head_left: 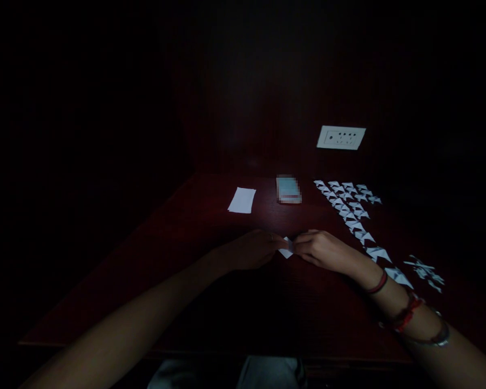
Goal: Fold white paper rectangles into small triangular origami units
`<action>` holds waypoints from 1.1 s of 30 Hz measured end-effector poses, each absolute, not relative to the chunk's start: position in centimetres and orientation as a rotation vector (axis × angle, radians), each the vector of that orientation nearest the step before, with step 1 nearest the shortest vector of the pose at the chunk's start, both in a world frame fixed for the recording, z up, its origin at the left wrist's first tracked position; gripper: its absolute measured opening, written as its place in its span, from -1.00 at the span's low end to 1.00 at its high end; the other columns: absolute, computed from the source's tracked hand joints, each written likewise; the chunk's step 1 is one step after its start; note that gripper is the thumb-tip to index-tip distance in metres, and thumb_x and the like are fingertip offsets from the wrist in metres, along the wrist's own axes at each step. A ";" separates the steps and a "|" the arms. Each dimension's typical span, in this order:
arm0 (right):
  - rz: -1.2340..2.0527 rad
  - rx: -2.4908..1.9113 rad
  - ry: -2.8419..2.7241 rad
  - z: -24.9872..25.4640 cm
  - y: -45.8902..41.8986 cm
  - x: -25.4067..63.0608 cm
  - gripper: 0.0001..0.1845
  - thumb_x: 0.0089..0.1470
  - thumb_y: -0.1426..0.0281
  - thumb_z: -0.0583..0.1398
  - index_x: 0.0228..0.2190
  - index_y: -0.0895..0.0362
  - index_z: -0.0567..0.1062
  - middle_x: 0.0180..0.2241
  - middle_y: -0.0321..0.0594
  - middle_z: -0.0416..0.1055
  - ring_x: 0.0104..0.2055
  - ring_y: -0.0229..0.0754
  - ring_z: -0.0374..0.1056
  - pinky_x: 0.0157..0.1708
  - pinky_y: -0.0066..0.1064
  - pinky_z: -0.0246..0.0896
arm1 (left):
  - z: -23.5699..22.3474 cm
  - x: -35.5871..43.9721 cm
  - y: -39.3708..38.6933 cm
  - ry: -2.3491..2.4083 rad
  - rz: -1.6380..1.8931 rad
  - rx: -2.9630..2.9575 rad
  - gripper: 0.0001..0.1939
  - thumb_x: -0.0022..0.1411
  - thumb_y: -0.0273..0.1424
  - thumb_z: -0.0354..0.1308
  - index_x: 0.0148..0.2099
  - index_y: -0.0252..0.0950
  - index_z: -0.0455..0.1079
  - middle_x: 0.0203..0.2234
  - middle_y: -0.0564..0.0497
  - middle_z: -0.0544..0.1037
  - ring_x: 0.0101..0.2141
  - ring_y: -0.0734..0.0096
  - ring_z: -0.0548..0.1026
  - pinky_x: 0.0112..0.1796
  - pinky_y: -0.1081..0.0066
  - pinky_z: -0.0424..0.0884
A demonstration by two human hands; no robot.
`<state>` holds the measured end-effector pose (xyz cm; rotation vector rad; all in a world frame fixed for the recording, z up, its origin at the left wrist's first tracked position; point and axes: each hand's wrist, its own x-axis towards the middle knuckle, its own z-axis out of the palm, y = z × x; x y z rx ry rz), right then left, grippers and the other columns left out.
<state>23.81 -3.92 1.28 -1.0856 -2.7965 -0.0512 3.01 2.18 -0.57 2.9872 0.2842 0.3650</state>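
Note:
In dim light, my left hand and my right hand meet over a dark red table. Both pinch a small white folded paper piece between their fingertips, close to the tabletop. My right wrist wears red bands and a metal bracelet. To the right of my right hand, several small white folded paper pieces lie in rows running from the far side toward me.
A white stack of paper sheets lies beyond my left hand. Beside it sits a blurred light-blue and red object. A white wall socket plate is on the dark panel behind. More white paper scraps lie at far right.

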 end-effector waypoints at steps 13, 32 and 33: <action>0.167 -1.093 -2.723 1.4 -3.9 24.0 -0.80 -0.01 0.54 0.03 -0.39 0.16 0.43 -0.38 -0.24 0.36 -0.36 -0.31 0.28 -0.32 -0.48 0.12 | -1.0 2.9 2.4 0.272 0.320 3.053 -0.60 0.12 -0.55 -0.06 0.03 -0.20 0.15 -0.03 0.02 0.26 -0.03 0.39 0.21 -0.06 0.36 0.13; 0.179 -1.159 -2.706 1.4 -4.0 24.1 -0.72 -0.02 0.52 0.04 -0.25 0.10 0.42 -0.40 -0.26 0.32 -0.40 -0.32 0.25 -0.37 -0.50 0.11 | -0.4 3.0 2.1 0.298 0.272 3.061 -0.52 0.07 -0.60 -0.06 0.06 -0.20 0.10 -0.01 0.01 0.23 -0.03 0.37 0.20 -0.08 0.36 0.14; 0.167 -1.160 -2.711 1.4 -4.0 24.0 -0.73 -0.01 0.52 0.03 -0.26 0.11 0.43 -0.40 -0.25 0.32 -0.40 -0.32 0.25 -0.38 -0.51 0.10 | -0.5 3.0 2.2 0.288 0.284 3.056 -0.51 0.07 -0.60 -0.06 0.06 -0.20 0.10 -0.01 0.02 0.23 -0.03 0.38 0.20 -0.07 0.37 0.13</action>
